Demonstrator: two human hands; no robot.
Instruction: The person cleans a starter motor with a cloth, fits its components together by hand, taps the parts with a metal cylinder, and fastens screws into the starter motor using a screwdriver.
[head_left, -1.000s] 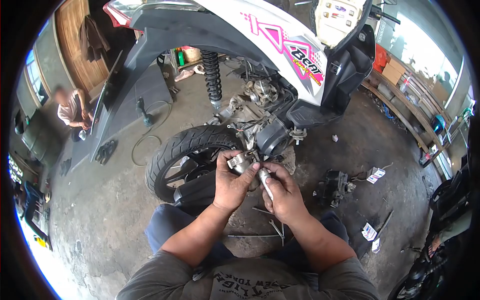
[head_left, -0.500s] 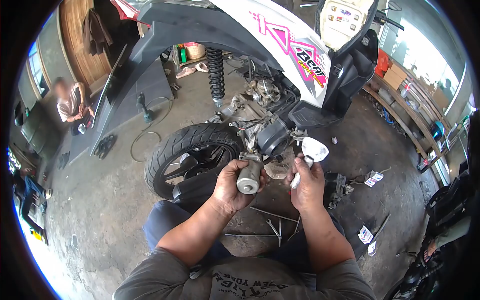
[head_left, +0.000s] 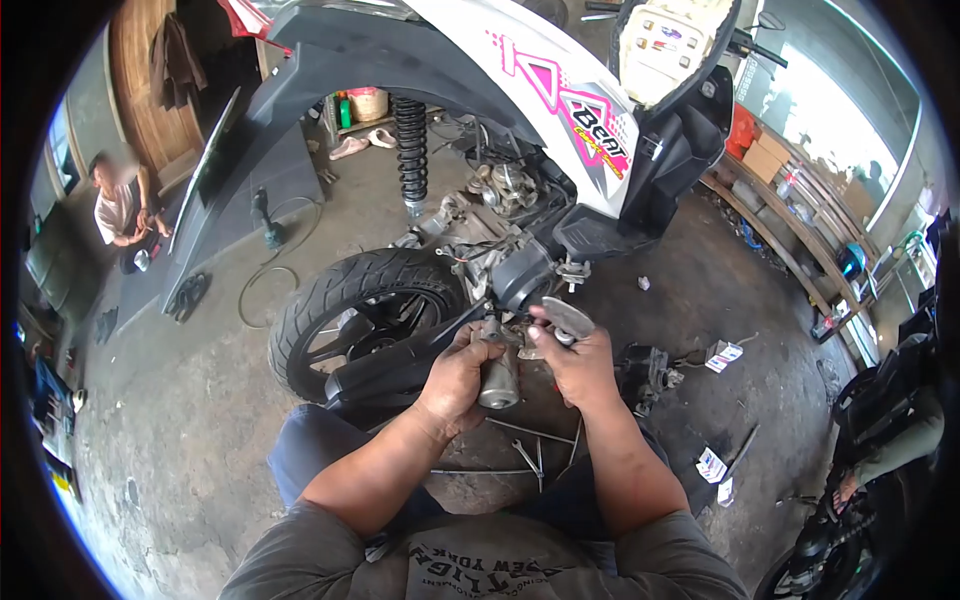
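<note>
My left hand [head_left: 455,378] is wrapped round a grey metal cylinder with a flanged end, which looks like a starter motor [head_left: 499,386]; its rounded end points toward me. Close by on the right, my right hand [head_left: 582,368] grips a small pale tool with a flat, flared head [head_left: 567,317]. The head faces up and its kind is unclear; fingers hide most of the handle. Both hands are just in front of the scooter's engine [head_left: 528,282], beside the rear wheel [head_left: 365,325].
The white and pink scooter body [head_left: 570,100] rises above the engine, with a black shock absorber [head_left: 411,155] hanging. A spanner [head_left: 528,458] and rods lie on the floor below my hands. A person [head_left: 125,212] sits at the left; a wooden bench [head_left: 790,220] stands right.
My right hand has moved left, close to the starter motor, and the tool's head has tilted over. The left hand still holds the motor. The view has shifted slightly.
</note>
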